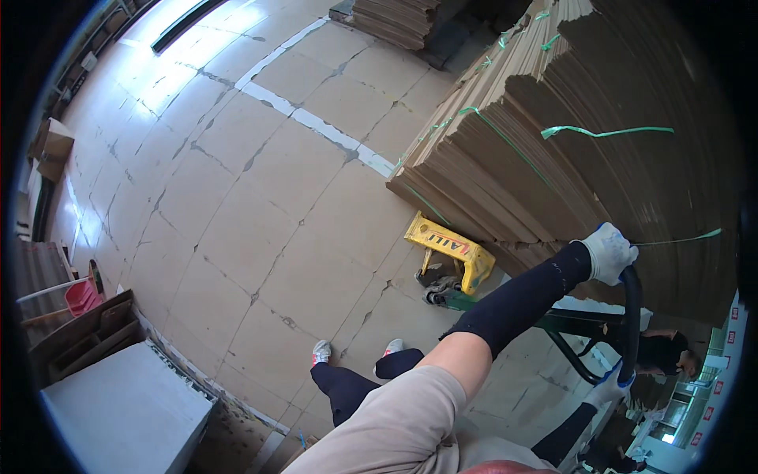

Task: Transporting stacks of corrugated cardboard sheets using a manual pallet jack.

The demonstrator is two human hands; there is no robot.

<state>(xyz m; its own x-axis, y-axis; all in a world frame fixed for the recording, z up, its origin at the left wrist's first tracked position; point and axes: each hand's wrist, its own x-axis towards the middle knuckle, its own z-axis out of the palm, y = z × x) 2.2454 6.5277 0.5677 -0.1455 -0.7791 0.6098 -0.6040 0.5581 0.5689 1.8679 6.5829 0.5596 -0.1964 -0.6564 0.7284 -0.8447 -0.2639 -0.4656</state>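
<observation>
My left hand [608, 253], in a white work glove, is wrapped round the upper end of a black loop handle [632, 316]. My right hand [609, 387], also gloved in white with a blue cuff edge, grips the handle's lower end. The handle belongs to a hand pallet truck; its yellow body [456, 246] and small dark wheels stand on the floor beyond my left forearm. Dark sleeves cover both forearms. A tall stack of brown cardboard sheets [505, 170], bound with green straps, rises close beside the handle and my left hand.
Another cardboard stack [392, 20] stands at the top. A white line [316, 126] crosses the cracked tile floor [260, 229]. At lower left are a pale box-shaped block [126, 407], dark boards and a pink dustpan [83, 298]. A person [663, 351] is beyond the handle at right.
</observation>
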